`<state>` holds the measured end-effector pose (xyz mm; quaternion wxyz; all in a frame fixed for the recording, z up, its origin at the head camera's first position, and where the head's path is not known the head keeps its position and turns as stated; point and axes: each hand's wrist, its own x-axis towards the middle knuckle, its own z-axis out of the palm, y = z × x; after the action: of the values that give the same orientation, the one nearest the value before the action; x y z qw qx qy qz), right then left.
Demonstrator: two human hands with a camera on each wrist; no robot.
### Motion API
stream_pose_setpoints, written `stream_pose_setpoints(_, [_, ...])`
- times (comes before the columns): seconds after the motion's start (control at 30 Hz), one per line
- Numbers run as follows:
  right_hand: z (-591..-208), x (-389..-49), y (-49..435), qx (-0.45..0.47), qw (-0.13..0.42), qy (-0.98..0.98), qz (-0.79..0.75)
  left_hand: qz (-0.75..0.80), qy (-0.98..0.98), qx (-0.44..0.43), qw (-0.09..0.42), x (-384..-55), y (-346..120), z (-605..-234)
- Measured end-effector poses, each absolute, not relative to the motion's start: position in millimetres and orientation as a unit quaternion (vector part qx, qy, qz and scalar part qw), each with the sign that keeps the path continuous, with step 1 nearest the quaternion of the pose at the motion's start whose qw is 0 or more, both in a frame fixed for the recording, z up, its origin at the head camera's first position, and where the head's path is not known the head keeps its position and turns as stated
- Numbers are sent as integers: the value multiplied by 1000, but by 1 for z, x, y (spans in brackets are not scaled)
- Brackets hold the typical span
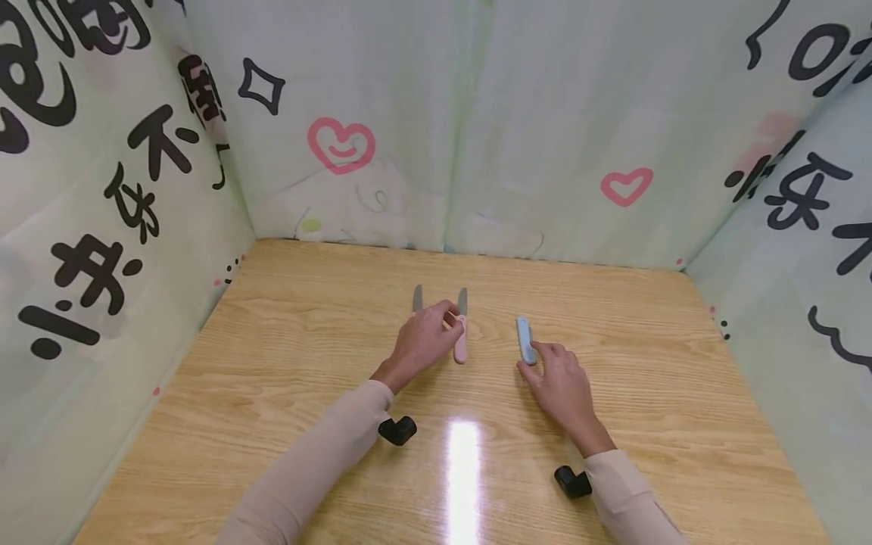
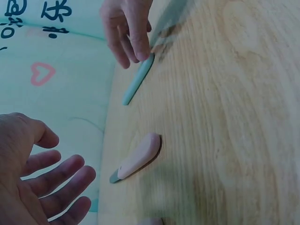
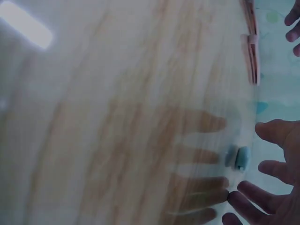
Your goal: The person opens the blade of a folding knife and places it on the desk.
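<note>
Two knives with grey blades extended lie on the table. The right one [image 1: 460,350] shows a pink handle; my left hand [image 1: 428,334] covers much of the left one [image 1: 418,298]. That hand hovers with its fingers loosely bent and apart, holding nothing, as the left wrist view shows. A light-blue folding knife [image 1: 524,338], seemingly folded, lies further right. My right hand [image 1: 562,382] is at its near end, thumb and fingers spread to either side. In the left wrist view its fingertips look close to the knife; whether they touch it I cannot tell.
The wooden table [image 1: 327,303] is enclosed by a pale printed curtain [image 1: 559,113] at the back and both sides. A bright light reflection lies on the near part of the tabletop. A black wrist device [image 1: 398,431] sits by the left cuff, another [image 1: 572,482] by the right.
</note>
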<state>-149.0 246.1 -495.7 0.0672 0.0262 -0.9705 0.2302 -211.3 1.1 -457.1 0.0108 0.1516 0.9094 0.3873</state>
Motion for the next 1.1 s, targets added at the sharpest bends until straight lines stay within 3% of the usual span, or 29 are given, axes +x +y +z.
stream_pose_setpoints(0.17, [-503,-158,245,33,66,-976,205,366,915,168,16,-207,1,-461])
stream_pose_setpoints(0.47, [-499,-172,244,39,70,-983,164,331,932,147,-31,-201,4,-464])
stream_pose_setpoints(1.1, [-503,-174,252,63,95,-981,155,296,934,198,-11,-199,6,-468])
